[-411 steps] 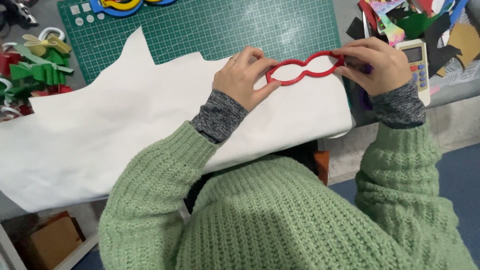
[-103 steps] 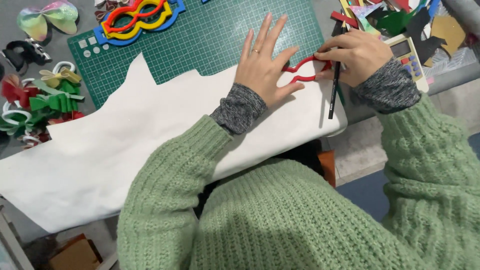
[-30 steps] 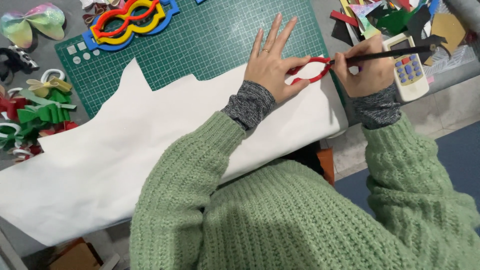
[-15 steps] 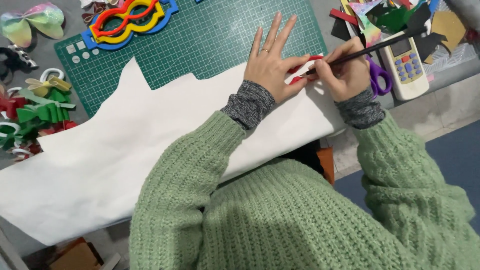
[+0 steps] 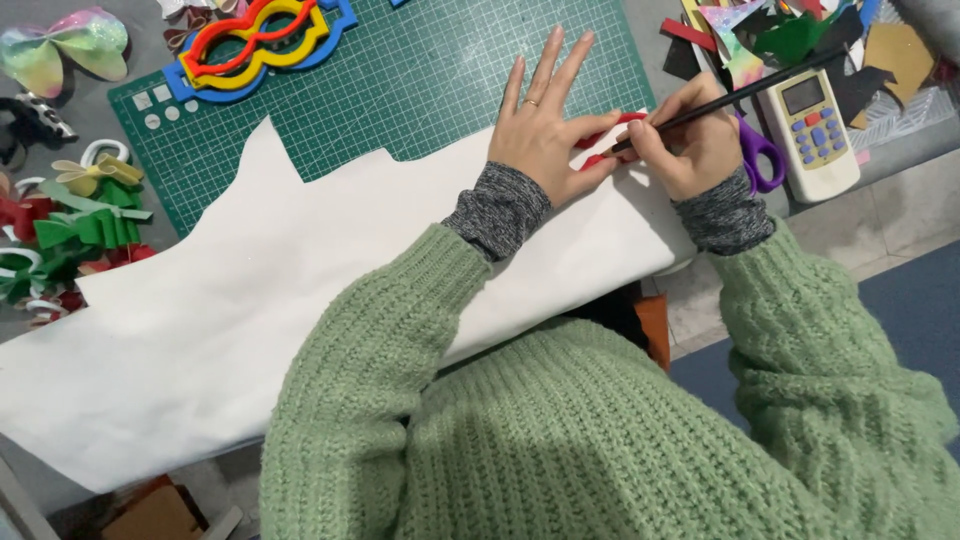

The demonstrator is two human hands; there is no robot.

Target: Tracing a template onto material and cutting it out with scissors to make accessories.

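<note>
While left hand [image 5: 540, 130] presses red template [image 5: 600, 150] flat — fingers spread — right hand [image 5: 690, 145] grip pinches thin black pencil [image 5: 740, 95].

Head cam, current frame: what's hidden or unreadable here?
- Red template, head view: mostly covered by left hand and right hand; its outline can't be seen.
- Pencil tip: hidden between the hands; no mark on the white sheet visible.
- Purple scissors: blades behind the right hand.

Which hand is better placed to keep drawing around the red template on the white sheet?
The right hand: it grips the black pencil with the tip at the red template. The left hand lies flat, pinning the template.
</note>
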